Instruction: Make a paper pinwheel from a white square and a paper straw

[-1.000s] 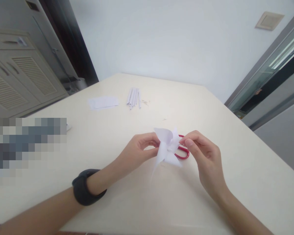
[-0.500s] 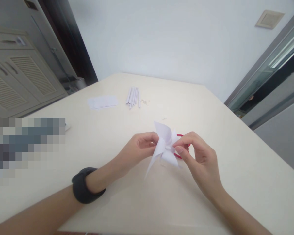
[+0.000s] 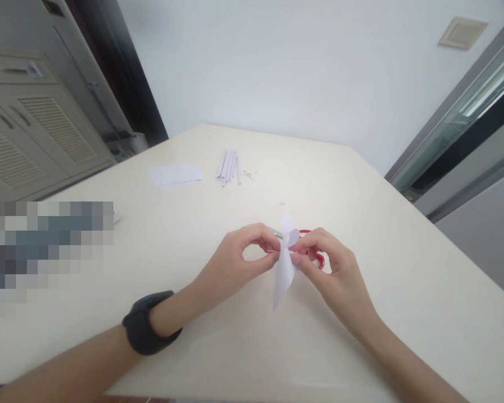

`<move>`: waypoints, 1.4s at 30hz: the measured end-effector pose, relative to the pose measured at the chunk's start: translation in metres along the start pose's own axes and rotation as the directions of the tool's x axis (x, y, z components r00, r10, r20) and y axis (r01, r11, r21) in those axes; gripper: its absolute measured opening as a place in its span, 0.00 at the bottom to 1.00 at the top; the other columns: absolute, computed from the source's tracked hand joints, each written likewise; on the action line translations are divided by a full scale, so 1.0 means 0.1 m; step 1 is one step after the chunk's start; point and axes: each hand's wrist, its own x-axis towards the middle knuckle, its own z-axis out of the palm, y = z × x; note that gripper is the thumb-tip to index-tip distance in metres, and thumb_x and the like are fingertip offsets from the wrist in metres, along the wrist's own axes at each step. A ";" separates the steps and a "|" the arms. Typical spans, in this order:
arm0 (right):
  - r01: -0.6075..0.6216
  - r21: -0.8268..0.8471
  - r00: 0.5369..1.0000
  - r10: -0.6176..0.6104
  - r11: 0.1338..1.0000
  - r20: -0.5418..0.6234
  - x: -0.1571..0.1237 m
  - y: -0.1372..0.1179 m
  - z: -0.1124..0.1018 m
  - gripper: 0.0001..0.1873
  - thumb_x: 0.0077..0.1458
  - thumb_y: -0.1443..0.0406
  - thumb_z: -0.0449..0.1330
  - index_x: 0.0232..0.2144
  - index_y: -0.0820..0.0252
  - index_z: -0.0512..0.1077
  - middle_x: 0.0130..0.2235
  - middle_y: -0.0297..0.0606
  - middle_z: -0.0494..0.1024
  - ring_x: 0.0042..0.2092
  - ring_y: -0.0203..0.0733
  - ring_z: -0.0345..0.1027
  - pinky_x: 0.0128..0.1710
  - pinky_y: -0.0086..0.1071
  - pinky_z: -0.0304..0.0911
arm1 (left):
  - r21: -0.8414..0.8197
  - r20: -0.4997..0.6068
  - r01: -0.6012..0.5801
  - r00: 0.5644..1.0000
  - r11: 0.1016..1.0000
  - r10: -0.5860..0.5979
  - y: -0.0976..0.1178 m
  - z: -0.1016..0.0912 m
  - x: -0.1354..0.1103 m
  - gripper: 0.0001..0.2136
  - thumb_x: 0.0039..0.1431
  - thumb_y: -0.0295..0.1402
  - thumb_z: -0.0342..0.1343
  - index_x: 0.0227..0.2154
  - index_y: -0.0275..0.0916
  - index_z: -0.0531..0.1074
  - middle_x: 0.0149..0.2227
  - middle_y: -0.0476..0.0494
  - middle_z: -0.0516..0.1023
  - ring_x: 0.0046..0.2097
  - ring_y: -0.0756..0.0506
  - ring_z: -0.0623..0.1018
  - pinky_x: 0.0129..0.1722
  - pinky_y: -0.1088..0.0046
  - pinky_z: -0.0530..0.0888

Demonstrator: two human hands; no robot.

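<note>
A white paper pinwheel (image 3: 284, 268) is held edge-on between my two hands, above the table. From the left, my left hand (image 3: 252, 252) pinches at its middle, thumb and forefinger pressed together at the back of the paper. My right hand (image 3: 330, 260) pinches at the centre from the opposite side, with its fingertips against the paper. Whatever small piece sits between the fingertips is hidden. Behind the pinwheel, a pair of scissors (image 3: 320, 260) with red handles lies on the table, partly covered by my right hand and the paper.
Farther back on the pale table (image 3: 172, 358) lie a stack of white paper (image 3: 176, 174) and several rolled paper sticks (image 3: 229, 166). Small scraps (image 3: 247, 175) are beside the sticks. A blurred-out patch (image 3: 46, 246) covers something at the left. The wall (image 3: 260, 67) rises behind the table.
The pinwheel has turned from showing its face to standing edge-on. My left hand has shifted slightly right, and my right hand slightly left; a scissor blade now shows.
</note>
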 end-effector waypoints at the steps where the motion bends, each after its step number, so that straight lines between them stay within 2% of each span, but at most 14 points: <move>1: -0.007 -0.004 1.000 0.007 1.000 0.008 0.00 0.00 0.00 0.02 0.53 0.68 0.60 0.29 0.56 0.70 0.31 0.31 0.69 0.33 0.35 0.60 0.33 0.30 0.56 | 0.046 -0.012 -0.021 1.000 0.999 0.021 0.02 0.00 -0.01 0.03 0.58 0.30 0.53 0.30 0.38 0.69 0.33 0.49 0.73 0.37 0.50 0.72 0.39 0.73 0.68; 9: 0.000 -0.026 0.999 0.001 1.000 0.052 0.01 0.02 0.03 0.04 0.52 0.71 0.58 0.28 0.58 0.68 0.31 0.33 0.69 0.32 0.34 0.58 0.31 0.29 0.54 | 0.287 -0.057 -0.222 0.967 0.932 0.248 0.04 0.04 -0.04 0.04 0.55 0.23 0.53 0.28 0.38 0.69 0.29 0.50 0.70 0.34 0.51 0.70 0.36 0.74 0.67; 15: -0.055 0.057 0.996 0.051 0.997 0.071 0.02 0.02 0.01 0.06 0.52 0.70 0.58 0.26 0.58 0.65 0.30 0.32 0.67 0.32 0.35 0.58 0.31 0.29 0.54 | 0.334 -0.085 -0.296 0.936 0.895 0.341 0.04 0.04 -0.04 0.05 0.54 0.22 0.54 0.28 0.38 0.70 0.29 0.48 0.72 0.35 0.50 0.71 0.36 0.73 0.69; 19: -0.124 0.203 0.988 0.102 0.971 0.118 0.04 0.02 -0.01 0.06 0.53 0.67 0.58 0.25 0.57 0.65 0.27 0.30 0.63 0.31 0.36 0.58 0.33 0.31 0.56 | 0.324 -0.094 -0.302 0.933 0.897 0.348 0.06 0.03 -0.05 0.05 0.54 0.22 0.55 0.29 0.37 0.71 0.30 0.48 0.73 0.35 0.50 0.71 0.36 0.74 0.69; 24: -0.238 0.392 0.964 0.167 0.889 0.206 0.05 0.04 -0.03 0.06 0.50 0.67 0.61 0.24 0.58 0.67 0.28 0.31 0.65 0.33 0.37 0.61 0.35 0.31 0.57 | 0.326 -0.110 -0.318 0.923 0.890 0.370 0.06 0.02 -0.07 0.03 0.53 0.24 0.57 0.30 0.36 0.72 0.30 0.47 0.73 0.35 0.50 0.72 0.37 0.73 0.70; 27: -0.297 0.469 0.953 0.225 0.831 0.204 0.04 0.09 -0.02 0.02 0.51 0.68 0.60 0.28 0.57 0.71 0.30 0.32 0.70 0.35 0.38 0.64 0.34 0.30 0.58 | 0.325 -0.118 -0.331 0.915 0.886 0.385 0.06 0.03 -0.07 0.03 0.54 0.24 0.57 0.32 0.36 0.72 0.31 0.46 0.73 0.36 0.50 0.72 0.37 0.73 0.70; 31: -0.357 0.531 0.930 0.240 0.769 0.277 0.03 0.14 0.00 0.08 0.53 0.69 0.57 0.35 0.55 0.74 0.36 0.35 0.75 0.38 0.40 0.67 0.37 0.30 0.60 | 0.324 -0.135 -0.319 0.916 0.891 0.377 0.08 0.04 -0.07 0.04 0.54 0.24 0.57 0.32 0.37 0.72 0.32 0.46 0.73 0.36 0.50 0.72 0.37 0.73 0.70; 37: -0.343 0.490 0.932 0.225 0.801 0.283 0.05 0.11 0.01 0.06 0.53 0.69 0.58 0.32 0.57 0.75 0.35 0.33 0.76 0.37 0.39 0.68 0.35 0.29 0.60 | 0.317 -0.140 -0.289 0.928 0.903 0.346 0.09 0.03 -0.08 0.04 0.54 0.24 0.55 0.31 0.38 0.71 0.32 0.47 0.73 0.36 0.50 0.72 0.37 0.73 0.70; 42: -0.296 0.417 0.944 0.197 0.859 0.264 0.04 0.07 0.00 0.05 0.53 0.69 0.58 0.30 0.57 0.74 0.33 0.32 0.74 0.37 0.38 0.66 0.38 0.30 0.60 | 0.320 -0.121 -0.239 0.949 0.917 0.290 0.09 0.02 -0.06 0.05 0.55 0.24 0.53 0.30 0.39 0.72 0.31 0.47 0.74 0.35 0.49 0.72 0.37 0.71 0.71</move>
